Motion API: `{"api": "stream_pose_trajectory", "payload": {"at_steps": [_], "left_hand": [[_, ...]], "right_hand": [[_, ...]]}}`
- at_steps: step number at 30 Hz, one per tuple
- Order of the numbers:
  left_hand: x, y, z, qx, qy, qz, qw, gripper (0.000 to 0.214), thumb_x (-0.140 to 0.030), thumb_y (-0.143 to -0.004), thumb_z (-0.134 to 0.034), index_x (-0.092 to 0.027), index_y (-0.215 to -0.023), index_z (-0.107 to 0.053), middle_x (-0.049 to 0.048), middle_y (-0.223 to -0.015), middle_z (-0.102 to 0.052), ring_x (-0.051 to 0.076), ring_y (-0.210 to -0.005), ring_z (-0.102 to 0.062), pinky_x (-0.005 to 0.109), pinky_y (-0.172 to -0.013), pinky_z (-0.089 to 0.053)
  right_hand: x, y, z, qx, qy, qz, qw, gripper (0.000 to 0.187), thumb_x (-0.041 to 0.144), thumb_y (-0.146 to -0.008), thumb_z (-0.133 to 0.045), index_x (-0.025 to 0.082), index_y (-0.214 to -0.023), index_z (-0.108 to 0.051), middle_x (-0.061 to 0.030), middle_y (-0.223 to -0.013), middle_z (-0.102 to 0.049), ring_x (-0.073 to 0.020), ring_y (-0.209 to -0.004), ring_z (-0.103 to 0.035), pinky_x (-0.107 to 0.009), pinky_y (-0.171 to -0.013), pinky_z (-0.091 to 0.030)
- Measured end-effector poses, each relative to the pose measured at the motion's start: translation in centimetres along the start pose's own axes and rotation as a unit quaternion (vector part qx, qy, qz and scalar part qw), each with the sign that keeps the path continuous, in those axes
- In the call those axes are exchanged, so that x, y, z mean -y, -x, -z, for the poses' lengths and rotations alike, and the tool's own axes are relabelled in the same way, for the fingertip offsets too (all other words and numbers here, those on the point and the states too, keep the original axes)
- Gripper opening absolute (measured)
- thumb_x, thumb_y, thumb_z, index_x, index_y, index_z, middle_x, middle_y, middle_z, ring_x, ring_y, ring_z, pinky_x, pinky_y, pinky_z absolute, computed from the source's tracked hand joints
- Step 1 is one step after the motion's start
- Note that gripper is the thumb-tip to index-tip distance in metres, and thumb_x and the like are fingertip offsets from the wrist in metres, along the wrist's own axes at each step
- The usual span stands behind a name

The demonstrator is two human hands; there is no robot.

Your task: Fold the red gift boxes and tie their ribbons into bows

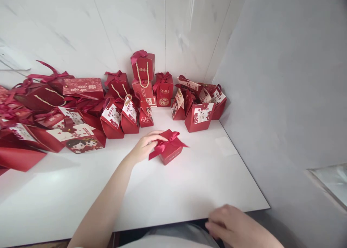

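My left hand (146,146) reaches over the table to a small red gift box (171,156) tied with a crimson ribbon bow (170,142). Its fingers are closed on the box's upper left side, by the bow; part of the grip is hidden behind the ribbon. The box sits on the white tabletop, turned at an angle. Low in the view, at the table's front edge, my right hand (226,222) is somewhat blurred. Its fingers are curled in, with nothing visible in them, and it is well apart from the box.
A pile of red gift boxes (84,88) fills the table's left side. Several boxes stand along the tiled wall, two of them stacked (143,66). At the back right is another cluster (199,119). A grey panel (282,78) borders the white table (189,190) on the right.
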State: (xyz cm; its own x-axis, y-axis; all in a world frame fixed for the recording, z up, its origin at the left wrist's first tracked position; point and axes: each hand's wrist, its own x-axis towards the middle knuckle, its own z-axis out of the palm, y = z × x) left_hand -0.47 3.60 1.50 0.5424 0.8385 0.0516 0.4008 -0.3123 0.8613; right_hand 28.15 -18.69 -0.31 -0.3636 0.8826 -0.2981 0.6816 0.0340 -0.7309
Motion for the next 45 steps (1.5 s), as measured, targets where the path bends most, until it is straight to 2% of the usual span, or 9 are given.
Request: {"api": "stream_pose_trajectory", "payload": {"at_steps": [4, 9, 13, 18, 23, 29, 35, 39, 45], "left_hand": [[1.2, -0.1, 1.0, -0.052, 0.119, -0.002, 0.992, 0.028, -0.017, -0.086, -0.046, -0.021, -0.089, -0.073, 0.0085, -0.125, -0.065, 0.029, -0.125, -0.054, 0.045, -0.108, -0.039], [2.9, 0.9, 0.8, -0.070, 0.164, -0.041, 0.983, 0.019, -0.028, -0.087, -0.055, -0.019, -0.092, -0.072, 0.0105, -0.123, -0.064, 0.031, -0.125, -0.051, 0.045, -0.108, -0.036], [3.5, 1.6, 0.9, -0.043, 0.158, -0.029, 0.986, 0.016, -0.030, -0.088, -0.055, -0.019, -0.084, -0.067, 0.0099, -0.127, -0.059, 0.030, -0.129, -0.047, 0.042, -0.109, -0.034], [3.4, 1.7, 1.2, -0.001, 0.176, -0.037, 0.984, 0.013, -0.026, -0.089, -0.053, -0.019, -0.082, -0.062, 0.0096, -0.133, -0.055, 0.029, -0.130, -0.046, 0.041, -0.109, -0.034], [2.9, 1.8, 1.1, 0.040, 0.175, -0.034, 0.983, 0.012, -0.027, -0.087, -0.059, -0.018, -0.080, -0.061, 0.0107, -0.138, -0.052, 0.031, -0.134, -0.043, 0.043, -0.113, -0.032], [2.3, 1.8, 0.5, 0.031, 0.182, -0.012, 0.983, 0.029, -0.038, -0.090, -0.060, -0.018, -0.070, -0.056, 0.0125, -0.136, -0.055, 0.033, -0.131, -0.047, 0.047, -0.113, -0.031], [1.9, 1.9, 0.4, 0.044, 0.194, 0.007, 0.980, 0.040, -0.044, -0.088, -0.060, -0.016, -0.059, -0.059, 0.0115, -0.141, -0.052, 0.033, -0.119, -0.057, 0.045, -0.105, -0.042], [2.3, 1.7, 0.3, 0.035, 0.211, 0.014, 0.977, 0.042, -0.045, -0.091, -0.054, -0.017, -0.061, -0.058, 0.0112, -0.140, -0.053, 0.033, -0.122, -0.055, 0.045, -0.106, -0.040], [2.7, 1.6, 0.1, 0.050, 0.230, 0.009, 0.972, 0.031, -0.039, -0.087, -0.063, -0.018, -0.069, -0.048, 0.0121, -0.145, -0.049, 0.034, -0.132, -0.047, 0.045, -0.106, -0.039]], "right_hand": [[3.3, -4.6, 2.8, -0.113, 0.036, 0.144, 0.983, 0.016, 0.020, -0.099, -0.050, 0.022, -0.096, -0.065, -0.0019, -0.089, -0.070, -0.0169, -0.080, -0.064, -0.030, -0.073, -0.050], [7.8, -10.1, 1.6, -0.285, 0.156, 0.318, 0.891, 0.010, 0.021, -0.097, -0.056, 0.020, -0.104, -0.063, -0.0049, -0.097, -0.069, -0.0194, -0.087, -0.061, -0.034, -0.078, -0.048], [9.8, -14.1, -3.1, -0.380, 0.236, 0.269, 0.853, 0.020, 0.026, -0.093, -0.061, 0.019, -0.112, -0.063, -0.0090, -0.108, -0.067, -0.0238, -0.099, -0.060, -0.042, -0.091, -0.046], [10.2, -17.7, -7.0, -0.422, 0.300, 0.191, 0.834, 0.038, 0.014, -0.090, -0.057, 0.024, -0.127, -0.057, -0.0120, -0.145, -0.050, -0.0285, -0.135, -0.042, -0.063, -0.117, -0.013], [8.9, -17.7, -5.5, -0.480, 0.233, 0.230, 0.814, 0.017, 0.011, -0.092, -0.056, 0.026, -0.092, -0.065, -0.0050, -0.131, -0.063, -0.0233, -0.124, -0.053, -0.057, -0.116, -0.024], [6.5, -15.6, -3.0, -0.439, 0.060, 0.331, 0.834, 0.019, 0.007, -0.090, -0.057, 0.024, -0.098, -0.061, -0.0026, -0.093, -0.071, -0.0157, -0.082, -0.064, -0.031, -0.073, -0.048], [7.7, -16.8, -6.4, -0.446, 0.178, 0.248, 0.841, 0.040, 0.010, -0.089, -0.058, 0.026, -0.125, -0.056, -0.0086, -0.120, -0.064, -0.0242, -0.112, -0.058, -0.051, -0.111, -0.031], [7.7, -17.9, -6.8, -0.448, 0.179, 0.201, 0.853, 0.048, 0.001, -0.086, -0.052, 0.023, -0.129, -0.056, -0.0088, -0.116, -0.065, -0.0227, -0.106, -0.059, -0.045, -0.102, -0.039], [6.5, -17.0, -4.5, -0.517, 0.069, 0.293, 0.801, 0.022, 0.011, -0.088, -0.066, 0.027, -0.102, -0.066, -0.0006, -0.090, -0.071, -0.0169, -0.083, -0.064, -0.039, -0.089, -0.046]]}}
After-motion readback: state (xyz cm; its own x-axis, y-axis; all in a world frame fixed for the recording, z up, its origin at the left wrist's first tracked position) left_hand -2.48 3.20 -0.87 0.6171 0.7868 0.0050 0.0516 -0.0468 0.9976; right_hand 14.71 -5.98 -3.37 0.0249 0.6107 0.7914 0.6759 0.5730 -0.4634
